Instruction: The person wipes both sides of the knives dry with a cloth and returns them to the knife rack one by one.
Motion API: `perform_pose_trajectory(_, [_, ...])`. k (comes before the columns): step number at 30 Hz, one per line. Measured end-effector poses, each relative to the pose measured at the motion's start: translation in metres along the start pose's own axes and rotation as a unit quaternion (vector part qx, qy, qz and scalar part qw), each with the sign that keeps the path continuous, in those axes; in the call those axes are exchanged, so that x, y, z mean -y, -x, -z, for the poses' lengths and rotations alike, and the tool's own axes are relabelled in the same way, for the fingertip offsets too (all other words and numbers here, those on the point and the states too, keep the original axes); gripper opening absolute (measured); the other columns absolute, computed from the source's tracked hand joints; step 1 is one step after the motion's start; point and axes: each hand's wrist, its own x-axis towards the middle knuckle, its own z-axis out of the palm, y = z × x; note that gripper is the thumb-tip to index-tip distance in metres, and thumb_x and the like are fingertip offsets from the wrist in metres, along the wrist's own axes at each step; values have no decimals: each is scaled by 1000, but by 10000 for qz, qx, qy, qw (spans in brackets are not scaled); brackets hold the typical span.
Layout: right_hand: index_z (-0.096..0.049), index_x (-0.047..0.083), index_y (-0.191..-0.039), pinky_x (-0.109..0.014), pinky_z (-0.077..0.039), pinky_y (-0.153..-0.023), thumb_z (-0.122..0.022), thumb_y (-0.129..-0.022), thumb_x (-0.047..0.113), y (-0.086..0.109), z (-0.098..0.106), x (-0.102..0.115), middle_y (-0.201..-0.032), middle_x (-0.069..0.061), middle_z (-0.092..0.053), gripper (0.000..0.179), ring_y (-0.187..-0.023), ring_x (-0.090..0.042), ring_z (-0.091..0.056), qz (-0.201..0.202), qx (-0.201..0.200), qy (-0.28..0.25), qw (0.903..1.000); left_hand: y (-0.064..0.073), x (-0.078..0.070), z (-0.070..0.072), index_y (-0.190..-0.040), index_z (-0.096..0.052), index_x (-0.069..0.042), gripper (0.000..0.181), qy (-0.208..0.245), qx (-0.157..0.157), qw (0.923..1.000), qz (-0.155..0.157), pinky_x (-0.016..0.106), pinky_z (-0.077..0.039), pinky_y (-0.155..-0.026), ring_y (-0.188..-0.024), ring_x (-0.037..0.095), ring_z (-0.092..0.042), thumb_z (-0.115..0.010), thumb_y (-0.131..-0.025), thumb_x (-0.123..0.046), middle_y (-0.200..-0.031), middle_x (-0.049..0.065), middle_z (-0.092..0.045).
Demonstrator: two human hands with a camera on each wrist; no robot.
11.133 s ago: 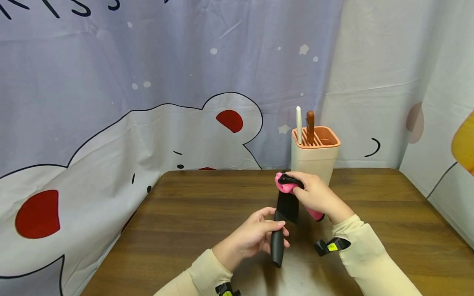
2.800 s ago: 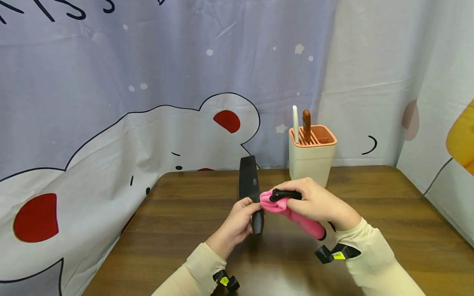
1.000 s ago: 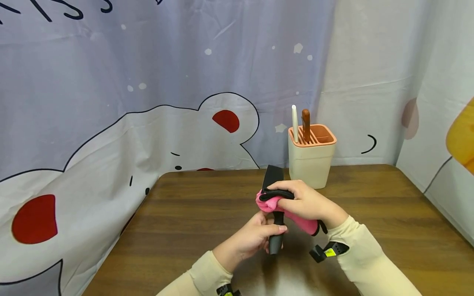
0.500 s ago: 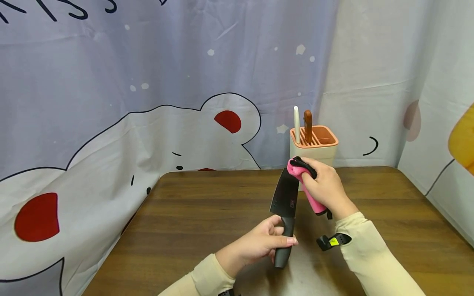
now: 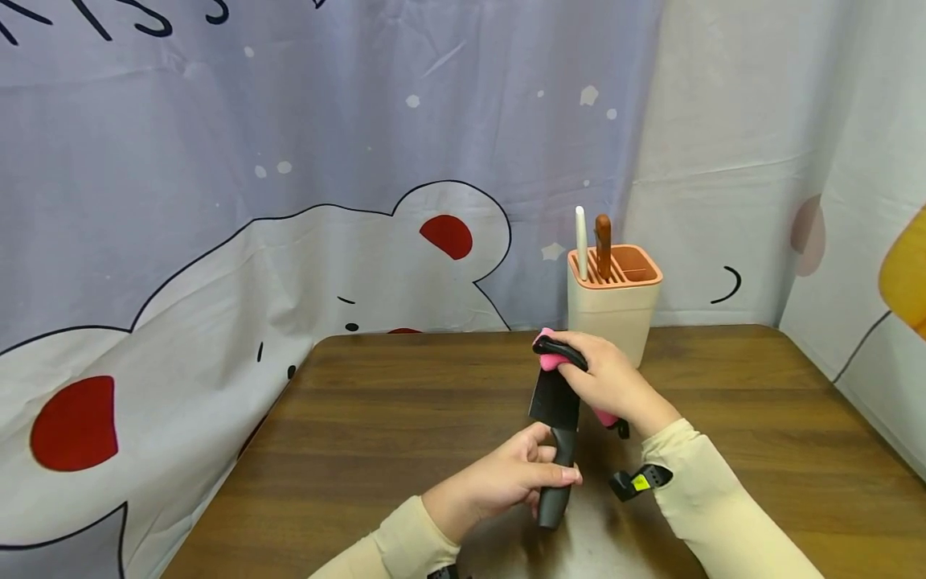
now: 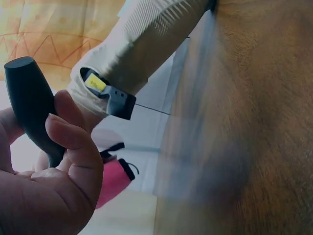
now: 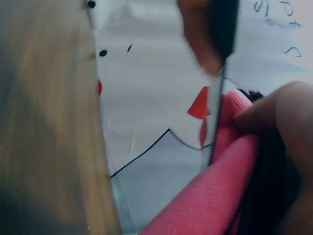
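Note:
My left hand (image 5: pixel 499 478) grips the dark handle of a kitchen knife (image 5: pixel 557 406), whose broad black blade points away from me above the table. The handle (image 6: pixel 30 98) shows large in the left wrist view, with fingers curled round it. My right hand (image 5: pixel 618 382) pinches a folded pink cloth (image 5: pixel 553 360) with black trim against the upper blade, covering the tip. In the right wrist view the pink cloth (image 7: pixel 205 191) lies along the blade, which is seen nearly edge-on.
A cream knife holder (image 5: pixel 611 318) with an orange slotted top stands at the table's back edge, just behind my right hand. A white handle (image 5: pixel 581 245) and a brown handle (image 5: pixel 604 245) stick up from it. The wooden table (image 5: pixel 391 426) meets a printed curtain (image 5: pixel 347 161).
Over the last half second my right hand and the cloth moved down and left along the blade from its tip. Since one second ago the knife shifted slightly right and nearer me.

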Motion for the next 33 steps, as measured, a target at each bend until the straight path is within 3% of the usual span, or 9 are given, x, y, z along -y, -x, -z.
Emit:
perform_pose_trajectory(4, [-65,18,-136,-45,-56,-94,-68,-93,15,3,3,8,-127,-8,-73,43,-111,-25,-69,236,458,-337,9981,-1,0,3,-127,-41,-7,36,22,-133,9999,-3,19,-48,-48,-74,7,-63,-62,-97,-8,-95,-3,-70])
perform_pose_trajectory(9, [-68,21,-133,-31,-56,-87,-68,-92,13,7,9,18,-118,1,-74,42,-99,-12,-66,654,1121,-689,9891,-3,1,5,-133,-41,-6,42,20,-264,9996,42,19,-46,-47,-67,6,-61,-62,-97,-11,-94,-6,-71])
perform_pose_trajectory(16, [-69,16,-130,-26,-55,-90,-62,-91,5,11,18,29,-121,2,-74,41,-102,-8,-66,997,1788,-1200,9714,-2,1,9,-153,-35,-12,62,68,-214,9997,24,17,-47,-44,-59,3,-58,-62,-98,-13,-94,-7,-70])
perform_pose_trajectory(20, [-69,12,-130,-23,-54,-91,-59,-91,2,11,20,28,-120,-1,-74,42,-103,-5,-64,1038,1882,-1453,9658,-2,2,9,-149,-41,-9,56,17,-199,9998,13,18,-48,-44,-60,4,-57,-62,-98,-13,-94,-7,-70])
perform_pose_trajectory(24, [-71,11,-127,-21,-53,-90,-60,-92,1,9,25,24,-116,-3,-75,38,-101,-5,-64,1035,1645,-1726,9656,-4,2,7,-135,-46,-5,42,-16,-159,9999,-1,18,-46,-45,-62,4,-59,-62,-97,-13,-92,-8,-71])
perform_pose_trajectory(27, [-71,12,-126,-19,-53,-88,-63,-94,4,8,31,20,-116,-4,-75,34,-102,-7,-66,835,1204,-1801,9727,-4,1,5,-127,-47,-7,35,32,-171,9998,-38,17,-46,-45,-63,5,-60,-63,-97,-12,-92,-7,-71])
perform_pose_trajectory(31, [-70,12,-130,-21,-52,-87,-64,-96,9,6,38,12,-124,-10,-73,35,-104,-14,-65,138,196,-1302,9912,-4,0,3,-127,-47,-7,34,85,-183,9998,-33,18,-48,-46,-68,5,-61,-63,-97,-10,-93,-6,-72])
perform_pose_trajectory(33, [-68,12,-134,-27,-52,-87,-62,-96,10,4,38,6,-128,-13,-71,38,-104,-20,-65,-359,-263,-902,9949,-3,0,2,-129,-46,-5,36,89,-146,9999,2,19,-50,-47,-71,6,-62,-62,-97,-9,-93,-5,-71])
